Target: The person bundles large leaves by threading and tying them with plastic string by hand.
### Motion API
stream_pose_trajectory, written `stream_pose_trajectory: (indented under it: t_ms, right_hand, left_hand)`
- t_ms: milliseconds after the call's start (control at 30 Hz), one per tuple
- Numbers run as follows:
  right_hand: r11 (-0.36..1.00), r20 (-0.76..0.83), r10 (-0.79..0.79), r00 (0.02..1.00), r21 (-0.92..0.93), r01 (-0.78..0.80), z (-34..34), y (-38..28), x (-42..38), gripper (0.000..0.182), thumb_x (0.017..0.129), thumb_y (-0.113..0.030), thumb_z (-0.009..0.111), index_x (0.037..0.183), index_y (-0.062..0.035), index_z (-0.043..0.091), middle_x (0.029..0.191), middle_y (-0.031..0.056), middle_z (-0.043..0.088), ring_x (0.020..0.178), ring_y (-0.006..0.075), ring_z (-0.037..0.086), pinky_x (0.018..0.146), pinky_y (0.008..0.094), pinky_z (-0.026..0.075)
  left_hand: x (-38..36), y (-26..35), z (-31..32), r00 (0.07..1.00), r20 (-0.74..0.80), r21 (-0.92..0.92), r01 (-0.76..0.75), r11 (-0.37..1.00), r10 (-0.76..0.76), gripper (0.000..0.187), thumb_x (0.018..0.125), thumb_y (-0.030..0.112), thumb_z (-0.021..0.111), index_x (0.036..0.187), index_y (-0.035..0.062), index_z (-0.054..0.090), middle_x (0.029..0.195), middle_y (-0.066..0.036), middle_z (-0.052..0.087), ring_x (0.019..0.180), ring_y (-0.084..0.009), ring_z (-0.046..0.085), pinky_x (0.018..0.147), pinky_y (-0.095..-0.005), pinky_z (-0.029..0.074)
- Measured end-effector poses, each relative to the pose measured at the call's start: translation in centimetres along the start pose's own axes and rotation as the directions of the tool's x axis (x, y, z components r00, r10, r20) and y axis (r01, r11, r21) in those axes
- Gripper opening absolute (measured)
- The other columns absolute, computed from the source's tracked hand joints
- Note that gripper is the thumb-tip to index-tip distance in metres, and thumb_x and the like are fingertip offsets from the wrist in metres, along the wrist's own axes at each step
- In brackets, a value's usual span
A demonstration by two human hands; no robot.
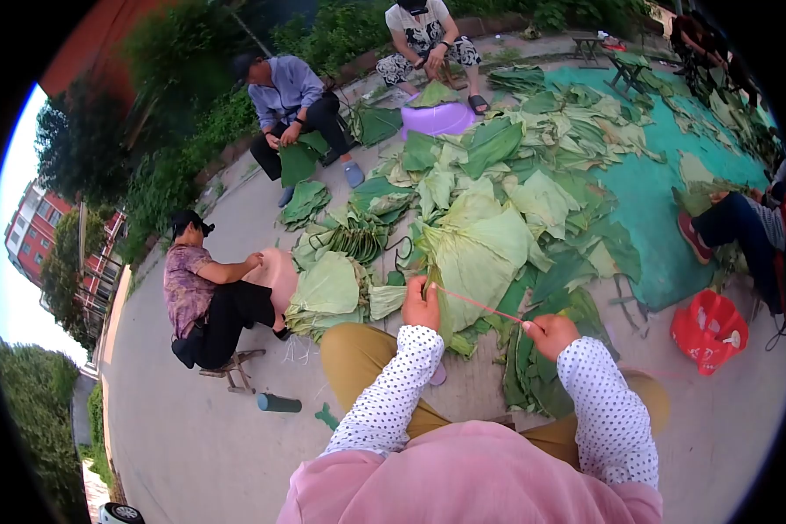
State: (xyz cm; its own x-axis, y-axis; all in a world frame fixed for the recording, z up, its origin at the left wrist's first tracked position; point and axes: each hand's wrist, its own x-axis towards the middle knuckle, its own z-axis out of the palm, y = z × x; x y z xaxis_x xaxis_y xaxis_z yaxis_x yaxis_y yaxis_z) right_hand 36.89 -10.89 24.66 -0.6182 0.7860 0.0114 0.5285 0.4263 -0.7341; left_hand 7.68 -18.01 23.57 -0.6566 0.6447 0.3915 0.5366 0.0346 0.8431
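My left hand (421, 304) is closed on the gathered edge of a large pale green leaf (476, 249), which spreads out above and to the right of it. A thin pink string (480, 305) is stretched tight between my two hands. Its other end is pinched in my right hand (551, 335), held lower and to the right. Darker green leaves (537, 367) lie on the ground beneath the string. To the left of my left hand lies a stack of pale leaves (326, 293).
Seated co-workers (205, 293) are at the left, back and right. A pink basin (277, 278), a purple basin (438, 120), a red basin (709, 332) and a dark bottle (279, 403) stand around. Leaves cover part of a green sheet (672, 236).
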Motion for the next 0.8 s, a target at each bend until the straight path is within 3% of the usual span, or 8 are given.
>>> stream_pose_trajectory:
  t_ms: [100,233,333,500,600,700,733,800]
  right_hand:
    - [1.000,0.004,-0.014,1.000,0.015,0.014,0.0,0.3,0.2,0.039,0.094,-0.036,0.060,0.076,-0.0014,0.066,0.071,0.0194,0.061,0.067,0.0373,0.059,0.063,0.0450,0.047]
    - [0.995,-0.044,-0.095,0.995,0.036,0.096,0.8,0.8,0.5,0.039,0.094,-0.035,0.060,0.076,-0.0005,0.065,0.071,0.0196,0.060,0.067,0.0375,0.059,0.064,0.0450,0.047]
    - [0.997,-0.021,-0.072,0.997,0.032,0.073,0.5,0.3,0.6,0.040,0.094,-0.034,0.060,0.075,0.0002,0.064,0.071,0.0199,0.059,0.067,0.0378,0.058,0.064,0.0453,0.046]
    - [0.998,0.052,0.004,0.999,-0.055,-0.001,0.7,0.7,0.0,0.035,0.093,-0.035,0.058,0.084,-0.0037,0.069,0.081,0.0192,0.064,0.082,0.0389,0.062,0.075,0.0480,0.049]
    - [0.994,-0.160,-0.104,0.982,-0.041,0.099,1.4,3.5,-1.0,0.034,0.090,-0.032,0.064,0.111,-0.0053,0.064,0.104,0.0196,0.063,0.089,0.0361,0.063,0.080,0.0455,0.050]
    - [0.941,-0.351,-0.339,0.873,-0.131,0.313,0.2,1.9,0.4,0.051,0.087,-0.031,0.068,0.129,-0.0058,0.054,0.120,0.0210,0.057,0.094,0.0350,0.062,0.082,0.0428,0.050]
    - [0.967,-0.237,-0.178,0.955,0.139,0.215,-1.0,0.0,0.9,0.047,0.088,-0.029,0.068,0.128,-0.0060,0.056,0.117,0.0204,0.058,0.094,0.0343,0.062,0.082,0.0416,0.051]
    - [0.921,-0.072,-0.012,0.997,0.388,0.040,-1.6,-0.6,1.3,0.044,0.088,-0.027,0.067,0.126,-0.0062,0.057,0.115,0.0199,0.059,0.094,0.0336,0.062,0.081,0.0404,0.051]
  left_hand:
    - [-0.8,0.7,0.7,1.000,0.023,0.044,0.010,0.999,-0.011,0.023,0.093,0.009,0.061,0.114,0.0029,0.058,0.098,-0.009,0.066,0.090,-0.0154,0.062,0.083,-0.0291,0.049]
    - [-2.2,1.1,2.5,0.992,0.101,0.041,-0.083,0.996,0.079,0.023,0.093,0.008,0.061,0.115,0.0024,0.058,0.100,-0.007,0.066,0.092,-0.0151,0.062,0.085,-0.0280,0.048]
    - [-4.1,2.4,3.8,0.954,0.285,-0.119,0.130,0.984,-0.091,0.024,0.093,0.007,0.062,0.117,0.0014,0.059,0.103,-0.005,0.066,0.093,-0.0132,0.062,0.084,-0.0271,0.049]
    - [-9.0,4.6,6.1,0.901,0.421,-0.174,0.189,0.966,-0.101,0.028,0.092,0.009,0.062,0.119,0.0032,0.060,0.101,-0.010,0.067,0.088,-0.0163,0.064,0.081,-0.0295,0.050]
    - [-11.2,6.2,7.7,0.828,0.533,-0.216,0.329,0.919,-0.171,0.029,0.094,0.007,0.060,0.122,0.0005,0.058,0.108,-0.006,0.067,0.095,-0.0111,0.062,0.083,-0.0259,0.049]
    - [-10.3,4.5,8.3,0.854,0.516,-0.198,0.198,0.960,-0.070,0.029,0.095,0.004,0.058,0.123,-0.0015,0.058,0.109,-0.007,0.067,0.096,-0.0112,0.061,0.085,-0.0255,0.049]
    - [-9.4,3.7,8.2,0.867,0.498,-0.162,0.094,0.982,-0.001,0.028,0.095,0.005,0.058,0.122,-0.0010,0.059,0.110,-0.008,0.068,0.095,-0.0121,0.062,0.085,-0.0262,0.049]
    - [-9.1,4.8,7.9,0.868,0.485,-0.093,-0.073,0.993,0.109,0.027,0.095,0.005,0.059,0.121,0.0001,0.061,0.109,-0.009,0.068,0.096,-0.0141,0.064,0.085,-0.0283,0.051]
